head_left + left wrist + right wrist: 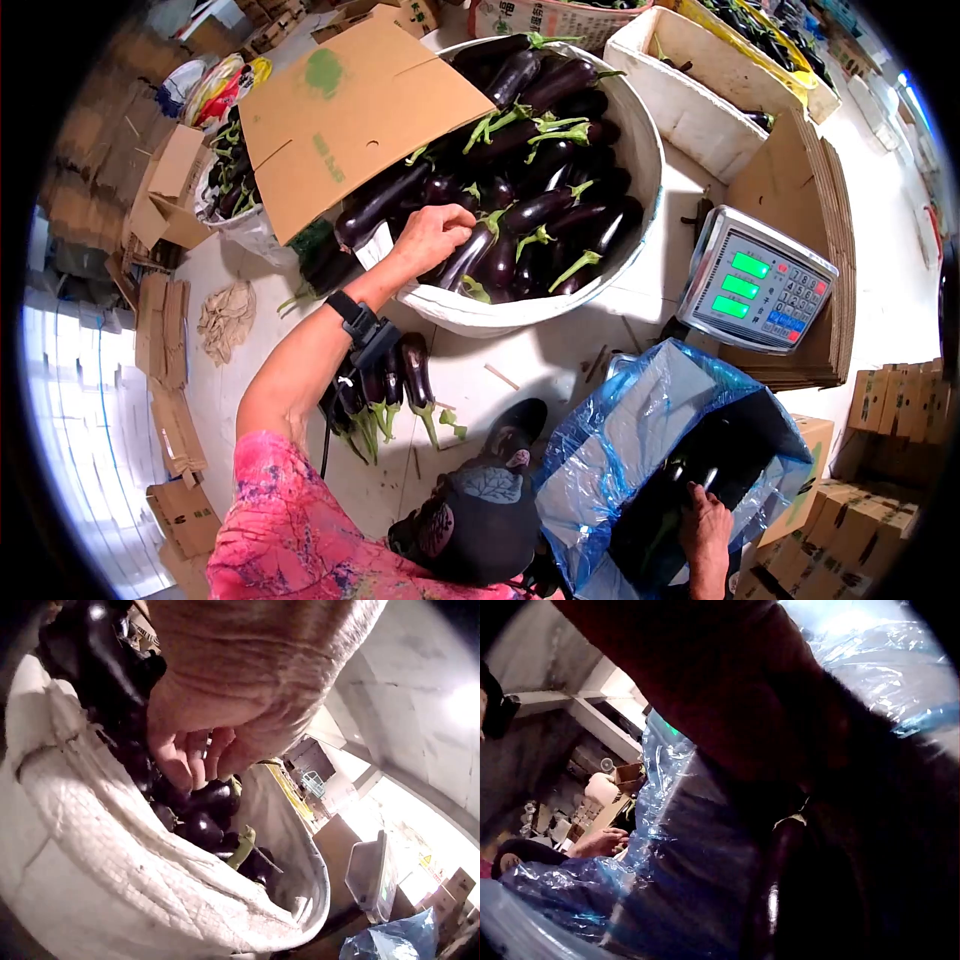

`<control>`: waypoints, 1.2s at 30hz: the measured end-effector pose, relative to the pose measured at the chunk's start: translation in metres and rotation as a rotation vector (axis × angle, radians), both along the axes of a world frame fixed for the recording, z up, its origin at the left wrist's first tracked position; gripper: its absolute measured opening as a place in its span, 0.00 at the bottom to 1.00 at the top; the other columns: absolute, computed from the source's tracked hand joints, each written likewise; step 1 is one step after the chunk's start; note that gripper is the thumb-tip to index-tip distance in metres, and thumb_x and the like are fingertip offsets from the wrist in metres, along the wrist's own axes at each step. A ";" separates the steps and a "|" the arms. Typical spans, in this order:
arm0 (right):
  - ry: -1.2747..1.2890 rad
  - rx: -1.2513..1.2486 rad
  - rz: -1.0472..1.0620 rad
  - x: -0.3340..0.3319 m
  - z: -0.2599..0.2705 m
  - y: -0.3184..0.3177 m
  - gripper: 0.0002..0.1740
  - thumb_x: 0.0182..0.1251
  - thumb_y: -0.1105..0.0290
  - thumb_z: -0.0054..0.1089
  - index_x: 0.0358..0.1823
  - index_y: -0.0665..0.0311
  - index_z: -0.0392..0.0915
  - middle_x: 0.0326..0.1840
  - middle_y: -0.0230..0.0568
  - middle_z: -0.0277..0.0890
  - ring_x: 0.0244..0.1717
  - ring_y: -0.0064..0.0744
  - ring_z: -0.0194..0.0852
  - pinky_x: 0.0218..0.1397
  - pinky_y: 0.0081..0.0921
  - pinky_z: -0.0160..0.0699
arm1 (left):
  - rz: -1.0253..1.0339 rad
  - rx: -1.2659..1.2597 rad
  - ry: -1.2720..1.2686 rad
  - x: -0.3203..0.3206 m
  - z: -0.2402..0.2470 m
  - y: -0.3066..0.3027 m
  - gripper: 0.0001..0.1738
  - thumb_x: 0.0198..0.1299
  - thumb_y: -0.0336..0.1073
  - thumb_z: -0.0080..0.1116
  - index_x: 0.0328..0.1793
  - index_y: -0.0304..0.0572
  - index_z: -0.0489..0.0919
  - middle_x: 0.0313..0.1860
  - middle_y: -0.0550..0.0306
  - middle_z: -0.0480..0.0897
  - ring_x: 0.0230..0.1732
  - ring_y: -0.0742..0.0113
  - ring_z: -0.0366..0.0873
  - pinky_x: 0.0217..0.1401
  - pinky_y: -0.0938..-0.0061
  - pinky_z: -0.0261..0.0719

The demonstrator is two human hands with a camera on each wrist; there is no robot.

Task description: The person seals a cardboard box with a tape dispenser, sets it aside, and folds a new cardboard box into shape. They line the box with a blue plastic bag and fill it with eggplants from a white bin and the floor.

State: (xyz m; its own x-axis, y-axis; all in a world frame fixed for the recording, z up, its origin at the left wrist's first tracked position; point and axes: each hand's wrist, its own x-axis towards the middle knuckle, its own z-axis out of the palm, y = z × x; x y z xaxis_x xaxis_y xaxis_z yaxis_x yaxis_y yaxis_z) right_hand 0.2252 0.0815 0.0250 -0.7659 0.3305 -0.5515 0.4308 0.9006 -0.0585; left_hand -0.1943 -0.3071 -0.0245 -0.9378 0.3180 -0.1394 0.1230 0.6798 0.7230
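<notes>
Many dark purple eggplants [540,207] with green stems fill a large white-lined basket [652,190]. Over them my left hand [432,238] reaches in with curled fingers at an eggplant near the front rim; whether it grips one cannot be made out, and in the left wrist view the hand [225,712] hangs just above eggplants [214,799]. My right hand [706,522] is inside a blue plastic bag [590,430], at the stem end of an eggplant. The right wrist view shows a dark eggplant [772,900] below the shadowed hand [742,712]; its fingers are hidden.
A cardboard sheet [350,120] covers the basket's left part. Several eggplants [415,370] lie on the floor near my foot. A scale [760,280] with green displays stands right, by stacked cardboard [835,260]. White foam boxes [680,100] stand behind.
</notes>
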 end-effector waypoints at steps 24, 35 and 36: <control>0.034 -0.122 -0.149 -0.016 0.005 -0.004 0.22 0.57 0.69 0.65 0.55 0.52 0.77 0.43 0.50 0.83 0.41 0.59 0.81 0.43 0.47 0.80 | -0.387 -0.556 0.718 -0.077 -0.137 0.212 0.13 0.51 0.28 0.59 0.45 0.46 0.77 0.41 0.54 0.81 0.51 0.52 0.72 0.54 0.58 0.66; 0.104 -0.205 -0.111 -0.013 0.009 0.001 0.19 0.57 0.70 0.64 0.52 0.56 0.76 0.41 0.54 0.82 0.38 0.61 0.80 0.40 0.50 0.78 | -0.206 0.327 0.216 -0.073 -0.020 0.142 0.35 0.41 0.33 0.76 0.60 0.41 0.77 0.51 0.52 0.82 0.52 0.61 0.80 0.60 0.68 0.76; 0.122 -0.196 -0.097 -0.011 0.008 0.003 0.19 0.58 0.70 0.64 0.52 0.55 0.76 0.41 0.53 0.81 0.38 0.61 0.80 0.39 0.50 0.78 | -0.166 0.383 0.127 -0.061 0.005 0.135 0.36 0.44 0.32 0.76 0.62 0.42 0.75 0.51 0.54 0.81 0.52 0.65 0.78 0.59 0.70 0.76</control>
State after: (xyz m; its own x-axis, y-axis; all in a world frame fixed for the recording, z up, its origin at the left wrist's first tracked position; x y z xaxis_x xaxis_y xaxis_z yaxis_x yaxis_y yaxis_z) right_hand 0.2146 0.0844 0.0325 -0.8009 0.3013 -0.5175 0.4933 0.8218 -0.2850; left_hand -0.2553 -0.1726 -0.0193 -0.8717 0.4722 0.1312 0.3124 0.3292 0.8911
